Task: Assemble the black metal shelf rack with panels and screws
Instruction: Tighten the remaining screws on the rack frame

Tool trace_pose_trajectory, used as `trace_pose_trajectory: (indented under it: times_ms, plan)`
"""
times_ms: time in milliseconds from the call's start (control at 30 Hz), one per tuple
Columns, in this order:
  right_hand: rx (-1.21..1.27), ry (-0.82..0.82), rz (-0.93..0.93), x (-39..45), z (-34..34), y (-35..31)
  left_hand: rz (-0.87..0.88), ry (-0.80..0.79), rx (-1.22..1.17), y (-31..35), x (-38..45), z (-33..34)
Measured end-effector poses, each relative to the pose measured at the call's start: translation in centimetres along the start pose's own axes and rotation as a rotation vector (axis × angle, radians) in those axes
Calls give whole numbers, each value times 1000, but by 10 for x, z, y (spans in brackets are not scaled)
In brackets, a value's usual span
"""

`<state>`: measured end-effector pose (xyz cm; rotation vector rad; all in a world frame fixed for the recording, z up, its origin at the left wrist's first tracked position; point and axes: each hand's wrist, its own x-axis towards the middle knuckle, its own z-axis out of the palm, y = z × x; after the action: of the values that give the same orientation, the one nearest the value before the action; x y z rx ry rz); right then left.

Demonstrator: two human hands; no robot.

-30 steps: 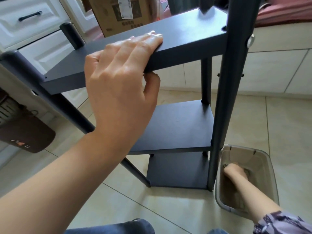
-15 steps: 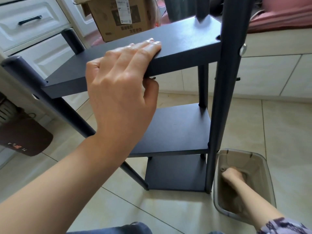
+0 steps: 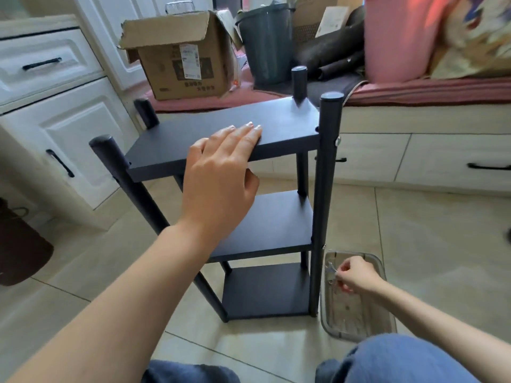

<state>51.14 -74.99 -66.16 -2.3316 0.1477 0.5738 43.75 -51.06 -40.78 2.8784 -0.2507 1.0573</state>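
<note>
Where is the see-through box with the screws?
On the floor at lower right, the clear plastic tray sits beside the rack's front right post, under the right hand.

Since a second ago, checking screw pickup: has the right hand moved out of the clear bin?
Yes. The right hand has risen from the clear bin's bottom to above its rim, pinching a small metal piece.

A home room: white cabinets (image 3: 55,111), tiled floor (image 3: 428,244), a cushioned window seat (image 3: 414,92) piled with a cardboard box (image 3: 177,59).

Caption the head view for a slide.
Left hand grips the rack's top shelf while the right hand pinches small metal hardware above a clear tray.
</note>
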Motion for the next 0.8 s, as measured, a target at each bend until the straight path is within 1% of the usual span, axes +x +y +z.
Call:
trace_pose_trajectory:
  times_ms: [100,233,333,433,500,567,633,667,733,767,800]
  plan:
    - [-86,-40,-82,-38,-27,-30,27,-17,-81,-6,-4,-10]
    - [-215,-117,-91,-88,-57,-71,21,56,-164,-18,-15,-25]
    - [-291,-145,-137,-120,-73,-103,35,161,-193,-30,-23,-37]
    - [-332,-140,-218,-148,-84,-137,-6,341,-174,-47,-27,-50]
    - [-412,-76,-301,-162,-88,-157,-94,464,-175,-59,-28,-57]
    - [-471,20,-410,-172,-89,-175,-250,550,-227,-69,-28,-61]
    - [-375,50,-504,-180,-85,-190,-432,576,-355,-78,-30,-61]
    - [-310,50,-534,-182,-81,-197,-517,565,-461,-82,-31,-59]
    - [-216,57,-586,-184,-71,-213,-656,476,-720,-87,-33,-56]
    - [-181,69,-621,-184,-66,-221,-680,416,-816,-89,-36,-55]
    - [-147,90,-665,-183,-62,-230,-667,361,-852,-91,-38,-53]
